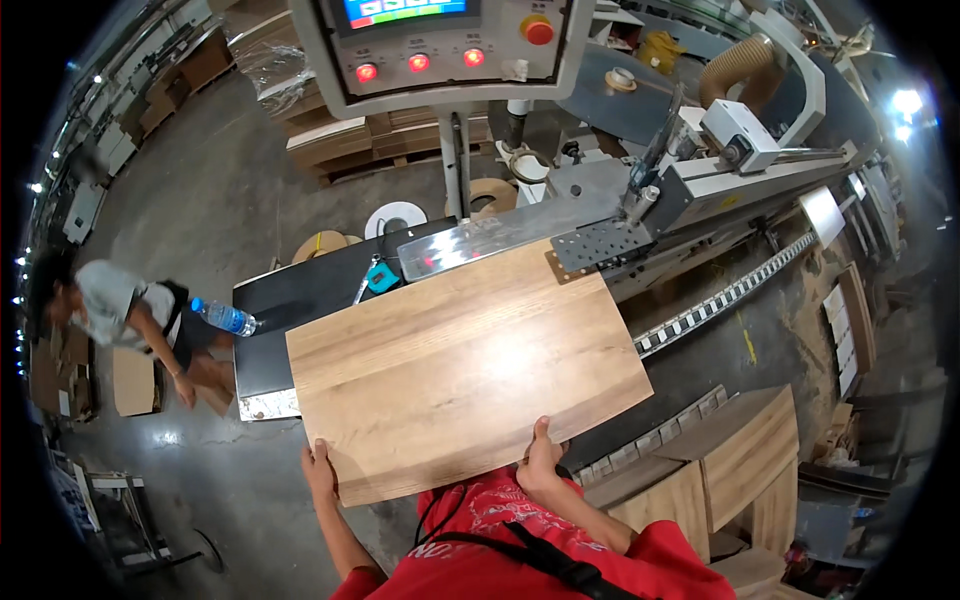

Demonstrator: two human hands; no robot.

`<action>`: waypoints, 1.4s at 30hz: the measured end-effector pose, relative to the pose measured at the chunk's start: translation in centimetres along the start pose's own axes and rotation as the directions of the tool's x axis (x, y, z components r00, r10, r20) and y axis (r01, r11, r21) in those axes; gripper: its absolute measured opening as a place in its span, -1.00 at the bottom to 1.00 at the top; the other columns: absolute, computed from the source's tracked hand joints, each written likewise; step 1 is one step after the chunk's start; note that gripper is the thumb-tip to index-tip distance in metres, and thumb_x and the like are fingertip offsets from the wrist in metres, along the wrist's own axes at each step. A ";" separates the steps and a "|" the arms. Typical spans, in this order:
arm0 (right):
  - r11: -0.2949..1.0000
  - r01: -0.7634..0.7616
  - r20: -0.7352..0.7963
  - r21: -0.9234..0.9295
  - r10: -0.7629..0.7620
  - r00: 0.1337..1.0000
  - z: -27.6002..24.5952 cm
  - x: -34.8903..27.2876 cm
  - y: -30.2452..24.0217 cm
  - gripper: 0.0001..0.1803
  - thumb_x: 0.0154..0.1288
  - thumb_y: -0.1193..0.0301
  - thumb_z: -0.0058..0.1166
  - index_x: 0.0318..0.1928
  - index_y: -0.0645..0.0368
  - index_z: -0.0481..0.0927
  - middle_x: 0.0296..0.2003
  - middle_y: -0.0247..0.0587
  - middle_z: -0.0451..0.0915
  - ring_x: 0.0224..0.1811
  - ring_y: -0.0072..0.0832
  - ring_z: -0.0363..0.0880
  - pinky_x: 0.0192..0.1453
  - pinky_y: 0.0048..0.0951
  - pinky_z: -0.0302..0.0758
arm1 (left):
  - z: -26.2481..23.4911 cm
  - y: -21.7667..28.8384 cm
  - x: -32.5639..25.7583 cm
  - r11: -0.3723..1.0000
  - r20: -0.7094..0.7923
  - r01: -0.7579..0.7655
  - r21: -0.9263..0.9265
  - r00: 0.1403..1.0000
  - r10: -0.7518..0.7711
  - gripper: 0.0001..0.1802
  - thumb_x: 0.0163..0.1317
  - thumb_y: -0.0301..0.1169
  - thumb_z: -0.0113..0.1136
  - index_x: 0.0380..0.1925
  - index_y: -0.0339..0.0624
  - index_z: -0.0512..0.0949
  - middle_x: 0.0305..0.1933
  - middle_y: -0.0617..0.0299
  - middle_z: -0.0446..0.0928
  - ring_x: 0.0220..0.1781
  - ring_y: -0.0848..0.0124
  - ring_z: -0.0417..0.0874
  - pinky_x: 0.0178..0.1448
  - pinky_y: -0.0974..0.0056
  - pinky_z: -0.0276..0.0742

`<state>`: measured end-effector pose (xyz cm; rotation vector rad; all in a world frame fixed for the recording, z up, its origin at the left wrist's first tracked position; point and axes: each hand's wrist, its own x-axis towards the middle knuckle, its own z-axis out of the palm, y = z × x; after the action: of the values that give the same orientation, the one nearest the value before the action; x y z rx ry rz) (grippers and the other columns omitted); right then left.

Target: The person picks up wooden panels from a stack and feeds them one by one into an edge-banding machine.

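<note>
A wide wood-grain board [450, 370] lies before me, tilted a little, its far right corner under a perforated metal plate [600, 246] of the machine. My left hand [320, 472] grips the board's near left corner, thumb on top and fingers beneath. Along the near edge, right of the middle, my right hand [542, 462] holds the board the same way; its fingers underneath are hidden. Beyond the board's far edge runs a flat steel guide [510, 235].
A control panel [420, 75] with lit red buttons stands ahead. On the black table [265, 290] are a water bottle [225, 317] and a teal tape measure [379, 278]. Another person [140, 315] bends at the left. More boards [740, 460] stand stacked at right, near a roller track [730, 292].
</note>
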<state>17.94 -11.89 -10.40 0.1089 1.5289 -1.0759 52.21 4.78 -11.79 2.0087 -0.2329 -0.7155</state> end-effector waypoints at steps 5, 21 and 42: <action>0.997 0.081 -0.042 -0.016 -0.082 0.996 -1.1 3.5 -1.9 -0.50 0.26 0.16 0.14 0.08 0.16 0.35 -0.29 -0.41 0.46 -0.41 -0.54 0.38 -0.43 -0.43 0.34 | 3.5 0.8 -2.2 0.999 -0.191 0.045 0.006 0.981 -0.043 -0.48 0.30 -0.11 0.06 -0.03 -0.42 0.37 -0.07 0.05 0.48 -0.07 0.36 0.45 0.05 0.29 0.35; 0.997 -0.029 -0.155 -0.073 0.018 0.988 -2.6 9.6 -15.9 -0.44 0.27 0.24 0.14 0.06 0.47 0.33 0.05 -0.05 0.41 0.01 -0.31 0.40 0.09 -0.33 0.35 | 15.2 2.5 -5.8 0.999 -0.017 -0.035 -0.037 0.999 0.034 -0.58 0.29 -0.19 0.06 -0.12 -0.39 0.41 -0.14 0.10 0.47 -0.13 0.35 0.42 -0.03 0.27 0.36; 0.897 0.060 0.115 0.438 -0.122 0.986 -13.1 19.9 -20.9 0.03 0.14 -0.43 -0.44 0.39 0.08 -0.03 0.36 -0.08 0.08 0.32 -0.15 0.19 0.35 -0.11 0.18 | 30.4 1.7 -10.8 0.923 0.137 -0.040 -0.382 0.986 0.099 -0.54 0.21 -0.16 0.20 -0.14 -0.29 0.29 -0.22 0.10 0.44 -0.13 0.37 0.47 0.00 0.32 0.38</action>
<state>-10.28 -24.78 -16.89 0.2653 1.1559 -1.4588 26.24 -13.55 -17.40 1.5723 -0.2359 -0.8049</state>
